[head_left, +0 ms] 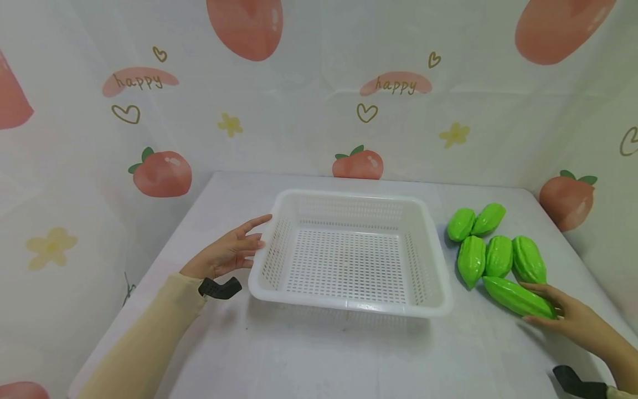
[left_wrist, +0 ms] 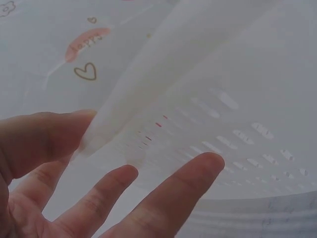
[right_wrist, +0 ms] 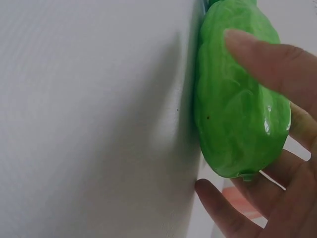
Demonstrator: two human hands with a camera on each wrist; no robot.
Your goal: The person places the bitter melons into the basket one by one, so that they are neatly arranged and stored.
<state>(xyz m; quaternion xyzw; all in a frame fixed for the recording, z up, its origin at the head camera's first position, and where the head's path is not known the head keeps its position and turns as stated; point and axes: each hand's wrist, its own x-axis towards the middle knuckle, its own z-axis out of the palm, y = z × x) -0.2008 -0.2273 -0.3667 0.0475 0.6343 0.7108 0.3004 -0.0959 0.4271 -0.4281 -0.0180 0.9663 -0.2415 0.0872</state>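
My left hand (head_left: 224, 255) is at the left side of a white plastic basket (head_left: 349, 304), its fingers spread and mostly straight. In the left wrist view, the thumb or a finger touches the rim while other fingers lie by the slotted wall. At the right, my right hand (head_left: 573, 317) holds the near end of a glossy green bitter melon (head_left: 518, 296) between thumb and fingers. The right wrist view shows the thumb along one side of this bitter melon (right_wrist: 237, 114), with fingers partly hidden behind it. It lies at the table surface.
Several more green bitter melons (head_left: 498, 256) lie grouped right of the basket, just beyond the held one. The white-covered table (head_left: 309, 360) meets a fruit-printed cloth (head_left: 299, 127) behind and at both sides. The basket's slotted floor is bare.
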